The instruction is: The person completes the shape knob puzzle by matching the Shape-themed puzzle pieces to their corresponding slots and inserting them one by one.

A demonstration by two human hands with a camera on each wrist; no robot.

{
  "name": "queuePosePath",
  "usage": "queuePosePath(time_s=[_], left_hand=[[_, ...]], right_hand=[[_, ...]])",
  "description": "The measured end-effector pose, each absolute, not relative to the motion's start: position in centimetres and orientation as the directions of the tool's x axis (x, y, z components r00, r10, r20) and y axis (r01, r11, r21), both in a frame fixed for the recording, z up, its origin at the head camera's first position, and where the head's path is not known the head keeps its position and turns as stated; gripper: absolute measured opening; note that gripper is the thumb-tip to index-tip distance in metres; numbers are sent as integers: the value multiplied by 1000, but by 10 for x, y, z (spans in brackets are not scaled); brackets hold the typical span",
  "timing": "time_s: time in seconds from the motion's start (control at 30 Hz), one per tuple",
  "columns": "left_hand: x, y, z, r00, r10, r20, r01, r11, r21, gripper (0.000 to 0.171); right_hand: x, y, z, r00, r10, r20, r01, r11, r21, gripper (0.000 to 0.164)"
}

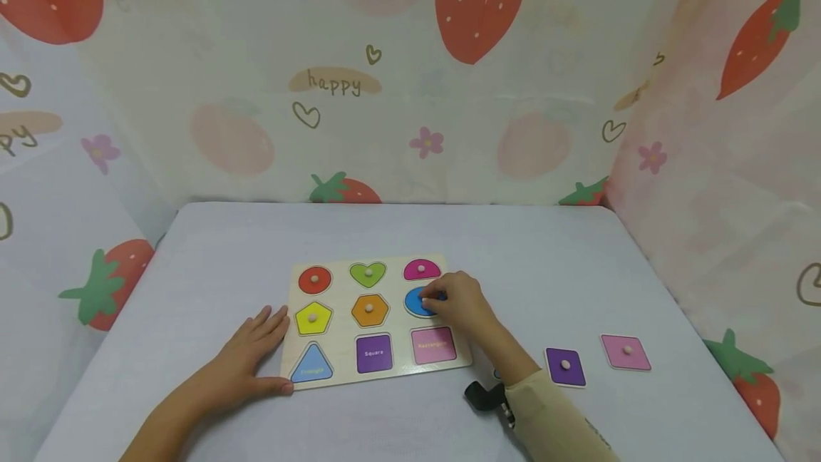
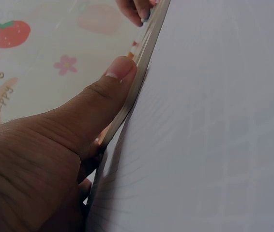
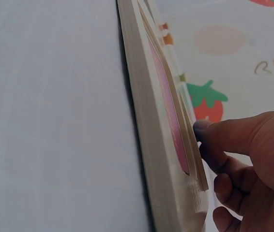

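Observation:
A wooden shape puzzle board point(image 1: 342, 321) lies flat on the table. My right hand point(image 1: 465, 304) pinches the knob of the blue oval piece point(image 1: 413, 299), which is at its place in the board's right column. My left hand point(image 1: 246, 356) rests at the board's left edge, fingers spread and thumb at the near corner. In the left wrist view the thumb point(image 2: 96, 99) touches the board's side. Knobbed red circle point(image 1: 314, 280), green heart point(image 1: 368, 274), magenta half-circle point(image 1: 421, 269), yellow pentagon point(image 1: 313, 319) and orange hexagon point(image 1: 370, 311) pieces sit in the board.
The board's near row shows a printed triangle point(image 1: 312, 364), square point(image 1: 374, 353) and rectangle point(image 1: 433, 346) without knobs. Right of the board lie a purple square piece point(image 1: 565, 367) and a pink rectangle piece point(image 1: 625, 353). A small blue item point(image 1: 497, 374) is mostly hidden by the right wrist.

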State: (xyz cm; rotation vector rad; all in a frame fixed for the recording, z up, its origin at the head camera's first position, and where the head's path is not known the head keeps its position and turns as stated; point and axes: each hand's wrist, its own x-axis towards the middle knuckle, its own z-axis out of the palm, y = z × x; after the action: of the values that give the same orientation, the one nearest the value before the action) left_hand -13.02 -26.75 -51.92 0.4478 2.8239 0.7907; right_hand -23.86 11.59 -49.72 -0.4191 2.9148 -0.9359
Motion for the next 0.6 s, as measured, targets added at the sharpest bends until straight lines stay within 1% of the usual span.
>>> queuePosePath(time_s=[0.2,0.6], left_hand=[[-131,-265,-519,-942,322,-95,226,818,529,117],[-130,-266,-520,-942,326,-76,241,818,523,117]], right_hand=[[-239,117,-498,-961,-272,42,-246,777,-579,12],[-236,117,-496,-959,-280,50,-253,761,-597,11]])
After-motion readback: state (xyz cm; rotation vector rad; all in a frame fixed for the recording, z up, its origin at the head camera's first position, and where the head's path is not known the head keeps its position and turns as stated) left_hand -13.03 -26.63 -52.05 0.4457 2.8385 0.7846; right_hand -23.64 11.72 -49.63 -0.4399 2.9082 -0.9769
